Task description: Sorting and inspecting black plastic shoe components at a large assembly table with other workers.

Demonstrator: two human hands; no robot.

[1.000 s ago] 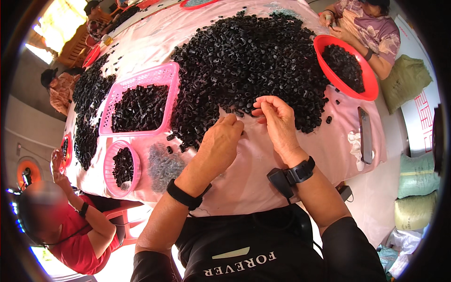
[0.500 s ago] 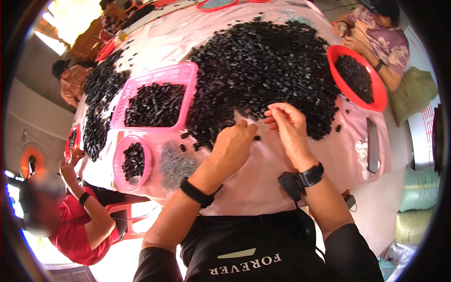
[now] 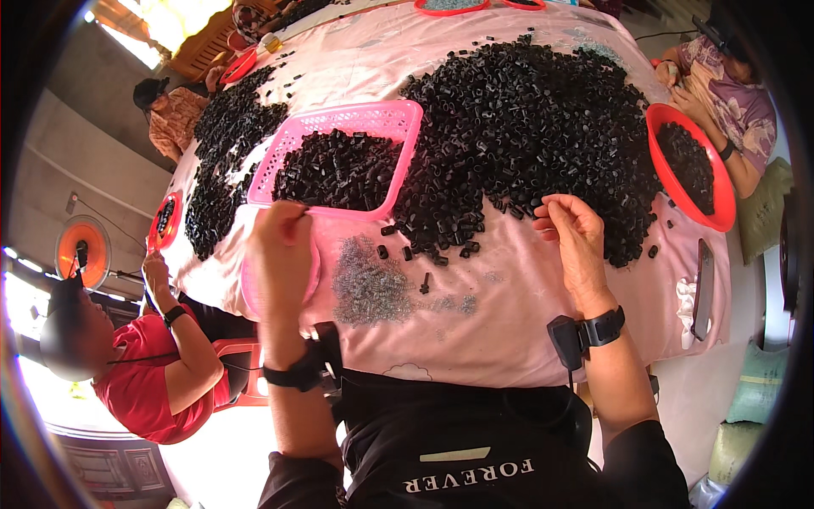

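My left hand (image 3: 284,254) is over the round pink basket (image 3: 315,263), which it largely covers, by the near edge of the rectangular pink basket (image 3: 407,161). Motion smears its fingers, and anything in them is hidden. Small black plastic pieces (image 3: 339,174) fill much of the rectangular basket. At the near right edge of a wide heap of black pieces (image 3: 526,127), my right hand (image 3: 581,242) is raised with its fingers loosely bent and apart; no held piece shows. Small clear-grey pieces (image 3: 370,284) lie between my hands, beside one lone black piece (image 3: 425,283).
A red bowl (image 3: 721,191) of dark pieces stands at the right, near a person (image 3: 729,110). A phone (image 3: 703,288) lies by the right edge. At the left sits a person in red (image 3: 161,373), below an orange fan (image 3: 83,253). More black pieces (image 3: 222,178) spread farther left.
My left hand has moved left, from beside my right hand to over the round basket. My right hand has shifted slightly right in view. The whole view has turned left.
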